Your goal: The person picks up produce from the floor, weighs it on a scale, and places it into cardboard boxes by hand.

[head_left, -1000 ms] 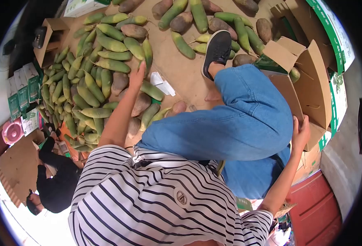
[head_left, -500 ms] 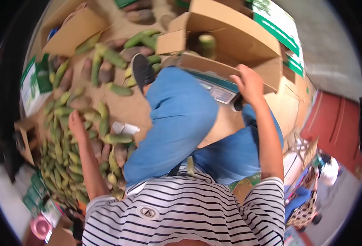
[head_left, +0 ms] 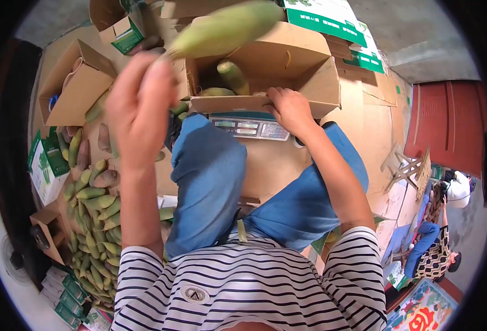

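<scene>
A pile of shoots (head_left: 91, 220) is seen on the floor (head_left: 367, 138) at the left, its lower edge cut off by the dark lens rim. Ahead, an open cardboard box (head_left: 309, 60) appears to be set on a scale (head_left: 249, 128), whose display is too small to be read. Two shoots (head_left: 232, 74) inside are partly hidden by the box's front flap. A blurred green shoot (head_left: 227, 26) is held raised above the box, clenched at its base in the left hand (head_left: 141, 105), whose fingers are hidden. The flap is gripped by the right hand (head_left: 290, 109).

No legible text or numbers
</scene>
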Demonstrator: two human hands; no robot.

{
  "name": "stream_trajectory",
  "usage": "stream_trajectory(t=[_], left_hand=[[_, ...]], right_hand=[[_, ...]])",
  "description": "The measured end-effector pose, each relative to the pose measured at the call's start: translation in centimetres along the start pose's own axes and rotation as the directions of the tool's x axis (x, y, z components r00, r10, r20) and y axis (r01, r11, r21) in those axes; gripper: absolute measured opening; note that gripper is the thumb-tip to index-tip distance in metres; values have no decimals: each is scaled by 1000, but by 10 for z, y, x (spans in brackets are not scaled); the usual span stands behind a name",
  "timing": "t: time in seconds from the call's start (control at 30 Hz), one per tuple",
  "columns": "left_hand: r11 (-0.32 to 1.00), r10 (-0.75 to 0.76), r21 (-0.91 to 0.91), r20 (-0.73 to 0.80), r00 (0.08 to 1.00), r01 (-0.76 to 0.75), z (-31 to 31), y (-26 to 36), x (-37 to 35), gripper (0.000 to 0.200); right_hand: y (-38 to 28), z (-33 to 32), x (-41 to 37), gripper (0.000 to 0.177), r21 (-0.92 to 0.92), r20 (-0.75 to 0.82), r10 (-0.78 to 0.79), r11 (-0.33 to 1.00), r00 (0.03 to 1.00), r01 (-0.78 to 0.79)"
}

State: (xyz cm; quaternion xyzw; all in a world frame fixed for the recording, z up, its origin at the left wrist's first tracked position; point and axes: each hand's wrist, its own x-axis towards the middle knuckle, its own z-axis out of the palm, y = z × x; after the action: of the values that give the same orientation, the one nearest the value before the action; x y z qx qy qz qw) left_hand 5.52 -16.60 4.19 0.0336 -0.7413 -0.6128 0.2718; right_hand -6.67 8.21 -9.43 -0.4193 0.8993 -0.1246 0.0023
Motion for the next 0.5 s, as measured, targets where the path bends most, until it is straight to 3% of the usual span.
stream_trajectory(t=[0.13,0.23,0.4,0.47,0.5], left_hand=[[881,7,446,322,947,-158,48,-59,33,19],[622,58,713,370,927,-323,38,-90,20,21],[768,-271,614,50,961,185,-42,-107,-46,20],[715,-404,613,-32,914,337,-86,-143,-104,17],[667,-425,663,-35,904,340,-105,-163,-140,17]], right_hand=[[-3,-4,-1,22,-30,28,3,1000,1000,-2],[0,-3,-2,22,-2,51,-7,1000,999,7],[-3,-1,1,23,25,58,13,1000,998,-15],[-1,0,1,22,21,54,10,1000,998,-11],[-4,-2,1,22,15,51,16,1000,999,-17]])
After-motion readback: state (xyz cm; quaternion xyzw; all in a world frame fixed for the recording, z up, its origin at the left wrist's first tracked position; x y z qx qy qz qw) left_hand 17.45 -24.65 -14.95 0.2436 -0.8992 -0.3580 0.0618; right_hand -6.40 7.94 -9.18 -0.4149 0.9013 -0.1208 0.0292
